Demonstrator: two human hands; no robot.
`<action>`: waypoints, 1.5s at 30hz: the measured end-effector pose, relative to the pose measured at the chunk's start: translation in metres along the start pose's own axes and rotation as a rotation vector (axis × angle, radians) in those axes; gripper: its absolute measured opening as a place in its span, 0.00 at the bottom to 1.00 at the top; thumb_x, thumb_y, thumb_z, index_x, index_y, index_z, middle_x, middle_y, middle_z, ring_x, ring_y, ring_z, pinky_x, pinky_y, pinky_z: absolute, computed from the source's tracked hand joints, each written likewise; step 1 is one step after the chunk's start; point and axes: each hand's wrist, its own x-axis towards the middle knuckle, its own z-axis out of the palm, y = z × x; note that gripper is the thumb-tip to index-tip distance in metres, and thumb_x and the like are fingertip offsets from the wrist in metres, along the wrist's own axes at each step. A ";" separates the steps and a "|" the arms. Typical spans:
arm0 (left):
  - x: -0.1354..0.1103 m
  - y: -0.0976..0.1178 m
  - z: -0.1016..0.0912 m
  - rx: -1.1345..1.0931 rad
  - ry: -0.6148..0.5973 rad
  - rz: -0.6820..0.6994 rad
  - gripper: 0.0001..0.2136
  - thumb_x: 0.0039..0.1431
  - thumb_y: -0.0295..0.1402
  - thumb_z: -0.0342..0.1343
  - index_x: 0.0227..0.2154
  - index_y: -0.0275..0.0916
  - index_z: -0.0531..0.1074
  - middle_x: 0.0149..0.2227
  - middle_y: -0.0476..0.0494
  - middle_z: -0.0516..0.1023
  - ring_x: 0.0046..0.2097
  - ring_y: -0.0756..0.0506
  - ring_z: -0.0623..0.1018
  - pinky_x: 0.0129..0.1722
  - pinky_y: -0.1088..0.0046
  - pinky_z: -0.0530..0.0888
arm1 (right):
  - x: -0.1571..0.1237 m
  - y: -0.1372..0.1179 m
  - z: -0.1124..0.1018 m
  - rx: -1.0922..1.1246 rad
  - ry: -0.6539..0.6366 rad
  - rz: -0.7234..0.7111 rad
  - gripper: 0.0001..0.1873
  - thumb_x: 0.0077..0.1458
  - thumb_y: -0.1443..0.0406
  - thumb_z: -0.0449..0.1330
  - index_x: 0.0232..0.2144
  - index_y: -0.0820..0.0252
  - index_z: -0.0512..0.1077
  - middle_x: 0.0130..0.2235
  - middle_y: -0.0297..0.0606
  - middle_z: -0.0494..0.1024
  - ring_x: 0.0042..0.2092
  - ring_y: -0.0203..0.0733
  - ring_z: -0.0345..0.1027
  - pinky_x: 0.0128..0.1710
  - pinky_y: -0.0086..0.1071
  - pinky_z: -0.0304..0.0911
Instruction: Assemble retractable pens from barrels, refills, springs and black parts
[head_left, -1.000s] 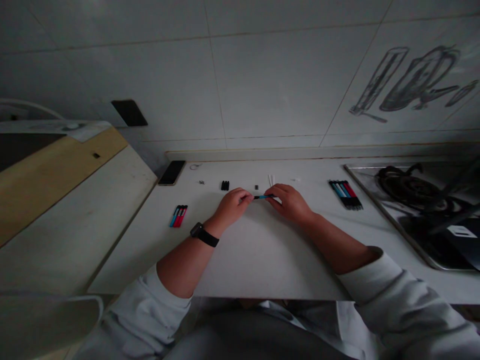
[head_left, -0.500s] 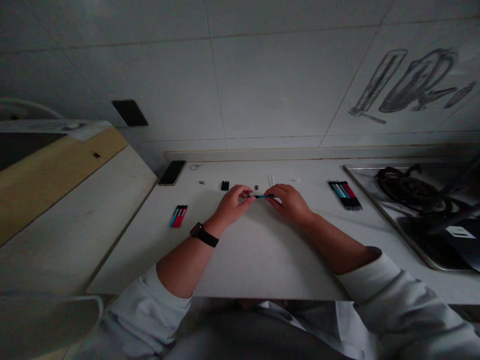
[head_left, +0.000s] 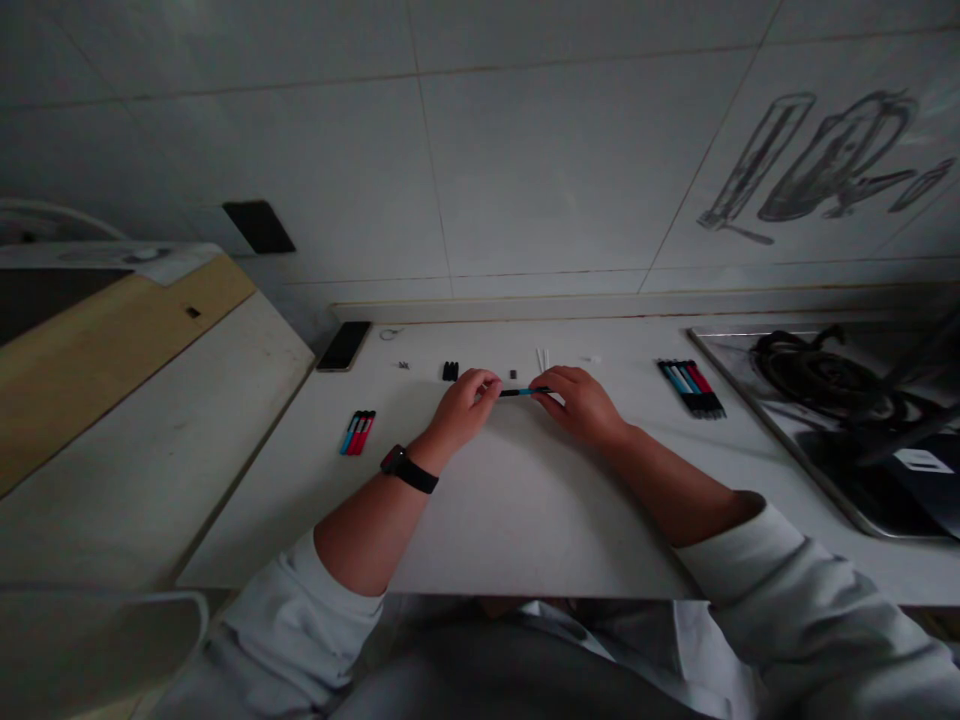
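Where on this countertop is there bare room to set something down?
Bare countertop lies between the forearms, and between the right hand and the pen barrels at far right. It's most crowded along the back: small black pieces, thin white sticks.

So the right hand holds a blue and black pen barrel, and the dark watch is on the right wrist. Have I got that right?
Not quite: the head view shows the dark watch on the left wrist. The right hand does hold the blue and black pen barrel.
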 end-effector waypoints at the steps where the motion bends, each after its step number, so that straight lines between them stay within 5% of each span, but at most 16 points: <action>1: 0.000 0.000 0.000 0.022 -0.017 0.001 0.11 0.74 0.38 0.50 0.38 0.40 0.74 0.40 0.43 0.77 0.44 0.44 0.77 0.49 0.65 0.73 | 0.000 0.000 0.000 0.000 0.002 0.000 0.12 0.70 0.60 0.55 0.45 0.56 0.77 0.44 0.45 0.82 0.47 0.50 0.75 0.50 0.41 0.63; 5: 0.000 0.000 0.001 0.066 -0.054 0.004 0.12 0.73 0.36 0.50 0.32 0.40 0.72 0.37 0.44 0.75 0.43 0.44 0.76 0.49 0.64 0.74 | 0.000 0.001 0.001 -0.001 0.007 -0.013 0.11 0.70 0.60 0.55 0.45 0.56 0.77 0.44 0.45 0.82 0.46 0.49 0.74 0.49 0.41 0.63; 7: -0.001 -0.001 0.002 0.029 -0.023 0.009 0.03 0.69 0.33 0.56 0.38 0.40 0.72 0.41 0.43 0.76 0.43 0.45 0.76 0.48 0.65 0.74 | 0.000 0.002 0.001 -0.003 0.011 -0.017 0.11 0.70 0.61 0.56 0.45 0.56 0.77 0.44 0.45 0.82 0.45 0.49 0.75 0.49 0.41 0.63; 11: -0.003 -0.001 0.003 -0.028 0.008 0.009 0.11 0.65 0.32 0.61 0.48 0.40 0.71 0.49 0.41 0.75 0.44 0.46 0.77 0.49 0.65 0.76 | 0.000 0.001 0.000 -0.010 0.041 -0.032 0.10 0.70 0.62 0.56 0.45 0.58 0.77 0.42 0.45 0.82 0.44 0.48 0.75 0.48 0.40 0.64; 13: -0.001 -0.001 0.002 0.000 -0.004 0.017 0.06 0.70 0.36 0.56 0.44 0.40 0.73 0.47 0.41 0.75 0.47 0.45 0.77 0.51 0.64 0.75 | 0.000 0.000 0.000 -0.010 0.055 -0.052 0.09 0.69 0.63 0.57 0.44 0.58 0.77 0.42 0.45 0.82 0.44 0.48 0.75 0.48 0.40 0.65; 17: 0.002 -0.002 0.002 0.054 -0.052 0.048 0.15 0.75 0.36 0.47 0.34 0.39 0.73 0.42 0.41 0.75 0.49 0.43 0.76 0.55 0.60 0.74 | 0.000 0.002 0.002 -0.017 0.081 -0.093 0.08 0.69 0.63 0.58 0.43 0.57 0.77 0.41 0.44 0.83 0.43 0.48 0.76 0.46 0.40 0.66; 21: -0.001 -0.004 0.004 0.000 -0.041 0.071 0.04 0.69 0.33 0.56 0.38 0.39 0.73 0.44 0.42 0.75 0.46 0.45 0.77 0.52 0.62 0.76 | 0.000 0.004 0.003 -0.027 0.084 -0.098 0.07 0.69 0.64 0.58 0.43 0.57 0.77 0.41 0.43 0.83 0.43 0.48 0.76 0.45 0.40 0.66; 24: -0.002 -0.004 0.004 -0.038 -0.015 0.064 0.09 0.66 0.32 0.61 0.47 0.40 0.72 0.48 0.41 0.74 0.44 0.46 0.77 0.49 0.64 0.77 | 0.000 0.004 0.003 -0.026 0.080 -0.089 0.08 0.69 0.64 0.58 0.43 0.56 0.77 0.41 0.43 0.82 0.42 0.48 0.76 0.45 0.40 0.66; 30: 0.000 -0.001 0.002 0.042 -0.071 0.079 0.14 0.74 0.37 0.48 0.35 0.39 0.74 0.43 0.41 0.75 0.49 0.44 0.76 0.56 0.60 0.74 | 0.000 0.003 0.004 -0.015 0.083 -0.105 0.09 0.69 0.63 0.57 0.44 0.57 0.77 0.42 0.44 0.83 0.43 0.48 0.76 0.46 0.40 0.66; 35: -0.001 -0.002 0.003 0.010 -0.049 0.110 0.04 0.67 0.32 0.59 0.41 0.39 0.73 0.46 0.41 0.74 0.47 0.45 0.76 0.50 0.63 0.76 | 0.000 0.004 0.004 -0.025 0.081 -0.097 0.09 0.70 0.62 0.57 0.43 0.57 0.77 0.42 0.43 0.83 0.43 0.48 0.76 0.46 0.40 0.66; 37: -0.002 -0.002 0.003 -0.009 -0.038 0.099 0.09 0.65 0.32 0.61 0.46 0.39 0.73 0.48 0.40 0.74 0.44 0.46 0.76 0.48 0.64 0.77 | -0.001 0.005 0.005 -0.027 0.085 -0.096 0.09 0.70 0.62 0.57 0.43 0.57 0.77 0.41 0.43 0.83 0.42 0.48 0.75 0.45 0.40 0.66; 45: 0.000 -0.004 0.004 0.046 -0.081 0.088 0.10 0.72 0.34 0.52 0.35 0.39 0.74 0.44 0.41 0.75 0.49 0.44 0.76 0.55 0.60 0.74 | -0.001 0.005 0.006 -0.035 0.063 -0.112 0.09 0.69 0.63 0.58 0.43 0.57 0.77 0.42 0.44 0.83 0.43 0.48 0.76 0.46 0.41 0.65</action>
